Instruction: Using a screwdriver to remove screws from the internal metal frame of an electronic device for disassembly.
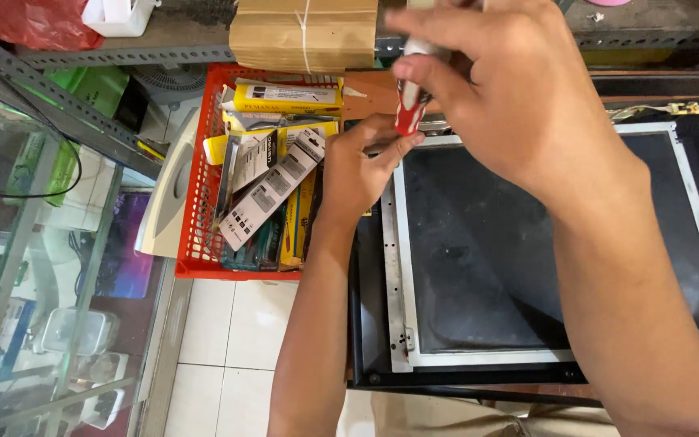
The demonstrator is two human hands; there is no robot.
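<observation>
Right hand (511, 89) closed on red screwdriver (408, 109), upright; left hand (362, 166) pinches panel (527, 243) far-left corner. Keep tip vertical, seated.

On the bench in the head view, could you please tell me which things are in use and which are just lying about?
In use:
right hand holding red-handled screwdriver
left hand steadying the top-left corner of the screen panel

Lying about:
red basket of packaged tools
cardboard bundle
glass cabinet
</observation>
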